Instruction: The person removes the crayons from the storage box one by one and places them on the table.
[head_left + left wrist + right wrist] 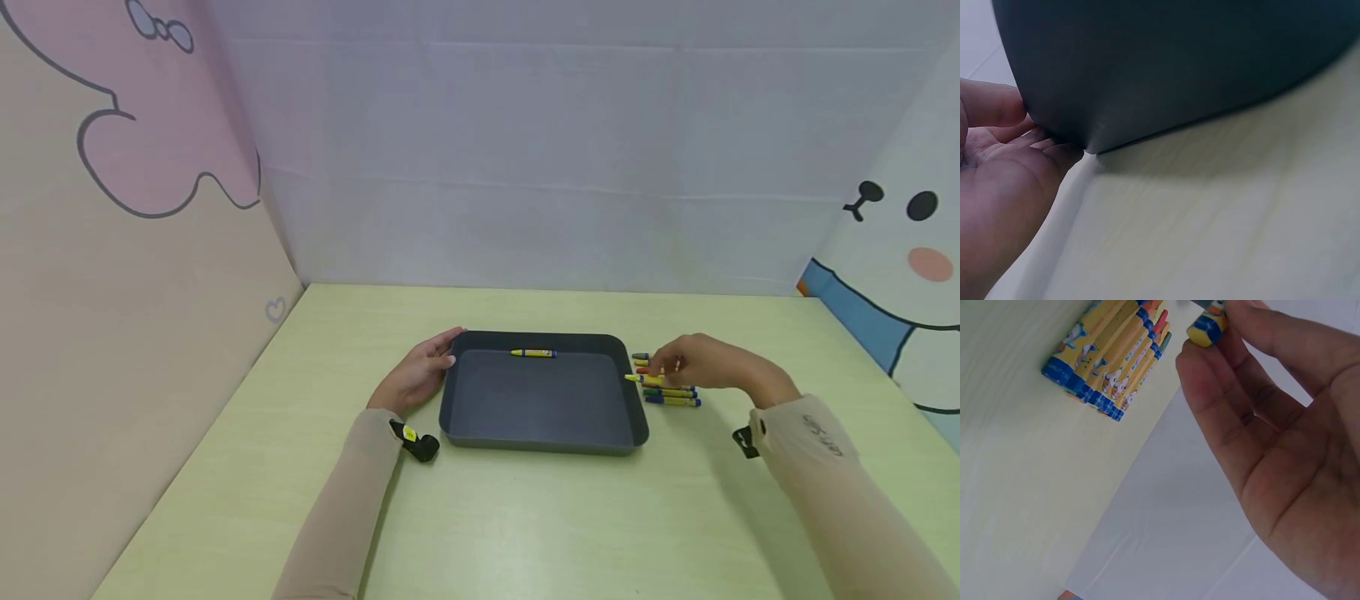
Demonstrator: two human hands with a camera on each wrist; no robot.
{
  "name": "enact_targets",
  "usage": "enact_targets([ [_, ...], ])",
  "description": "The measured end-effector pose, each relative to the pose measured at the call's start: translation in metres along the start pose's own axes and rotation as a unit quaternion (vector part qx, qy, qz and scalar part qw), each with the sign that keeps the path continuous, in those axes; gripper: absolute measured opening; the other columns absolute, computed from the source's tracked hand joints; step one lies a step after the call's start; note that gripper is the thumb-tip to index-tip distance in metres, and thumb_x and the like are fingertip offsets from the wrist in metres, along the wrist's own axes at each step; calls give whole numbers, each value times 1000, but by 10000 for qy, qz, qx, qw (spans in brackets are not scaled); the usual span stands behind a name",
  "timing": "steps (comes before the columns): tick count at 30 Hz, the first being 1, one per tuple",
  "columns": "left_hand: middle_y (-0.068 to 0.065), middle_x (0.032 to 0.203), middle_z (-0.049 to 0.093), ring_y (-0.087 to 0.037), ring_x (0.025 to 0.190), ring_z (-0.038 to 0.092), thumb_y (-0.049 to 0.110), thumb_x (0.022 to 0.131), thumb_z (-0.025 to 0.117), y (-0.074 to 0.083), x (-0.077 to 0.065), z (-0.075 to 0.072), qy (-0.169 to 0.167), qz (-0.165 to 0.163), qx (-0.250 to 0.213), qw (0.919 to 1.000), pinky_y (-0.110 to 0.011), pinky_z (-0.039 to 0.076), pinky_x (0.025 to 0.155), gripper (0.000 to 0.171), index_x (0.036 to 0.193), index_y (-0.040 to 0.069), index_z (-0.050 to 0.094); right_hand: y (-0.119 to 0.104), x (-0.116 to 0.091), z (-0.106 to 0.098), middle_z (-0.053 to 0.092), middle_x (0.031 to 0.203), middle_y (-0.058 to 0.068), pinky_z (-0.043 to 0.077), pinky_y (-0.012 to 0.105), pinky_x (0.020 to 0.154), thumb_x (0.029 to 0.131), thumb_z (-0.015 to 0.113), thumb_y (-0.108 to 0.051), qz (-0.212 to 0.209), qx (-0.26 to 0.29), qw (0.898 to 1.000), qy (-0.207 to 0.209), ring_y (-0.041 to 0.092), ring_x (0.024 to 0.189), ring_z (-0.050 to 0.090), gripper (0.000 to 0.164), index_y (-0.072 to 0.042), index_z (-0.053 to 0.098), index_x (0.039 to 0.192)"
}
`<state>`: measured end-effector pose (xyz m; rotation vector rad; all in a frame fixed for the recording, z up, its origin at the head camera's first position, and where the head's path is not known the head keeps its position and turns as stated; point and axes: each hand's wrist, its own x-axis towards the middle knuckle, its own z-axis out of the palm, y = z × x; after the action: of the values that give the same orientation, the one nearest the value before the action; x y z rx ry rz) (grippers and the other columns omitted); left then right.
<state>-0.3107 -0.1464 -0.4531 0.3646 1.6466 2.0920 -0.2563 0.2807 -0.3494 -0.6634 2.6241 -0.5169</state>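
A dark grey tray point(543, 400) lies on the table, with one yellow crayon point(533, 353) inside near its far wall. At the tray's far left corner my left hand point(417, 371) holds the edge, thumb and fingers against the outer wall point(1166, 69). My right hand point(705, 362) pinches a yellow-tipped crayon point(643, 379) just above the tray's right rim. In the right wrist view, the blue-banded end of that crayon point(1207, 328) shows between thumb and fingers. Beneath that hand several crayons point(1104, 359) lie side by side, partly hidden in the head view.
The pale wooden table point(540, 525) extends around the tray. A white back panel point(540, 167) stands at its far edge. Side panels with cartoon drawings rise at left point(150, 333) and right point(900, 250).
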Motion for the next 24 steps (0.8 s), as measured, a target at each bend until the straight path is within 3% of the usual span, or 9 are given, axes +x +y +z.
enact_targets([
  [4, -5, 163, 7, -16, 149, 7, -13, 94, 37, -1, 0, 0, 4, 2, -56, 10000, -22, 29, 109, 66, 154, 4, 15, 4, -2, 2, 64, 89, 1, 46, 31, 65, 90, 60, -4, 47, 29, 10000, -49, 12, 77, 53, 19, -5, 70, 106],
  [15, -5, 163, 3, -16, 150, -1, -14, 94, 37, -1, 1, 1, 50, 17, -121, 9999, -38, 8, 119, 65, 154, 2, 16, 14, -11, 3, 66, 89, -1, 47, 30, 65, 89, 63, -4, 69, -6, 9999, -126, 12, 79, 56, 17, -6, 70, 104],
  [24, -5, 163, 6, -17, 149, 6, -13, 95, 36, 0, 1, 2, 21, -11, -146, 9999, -37, 13, 119, 65, 154, 3, 15, 19, -15, 9, 65, 86, 1, 47, 29, 64, 86, 66, -3, 116, 90, 9998, -103, 12, 77, 55, 16, -6, 71, 101],
])
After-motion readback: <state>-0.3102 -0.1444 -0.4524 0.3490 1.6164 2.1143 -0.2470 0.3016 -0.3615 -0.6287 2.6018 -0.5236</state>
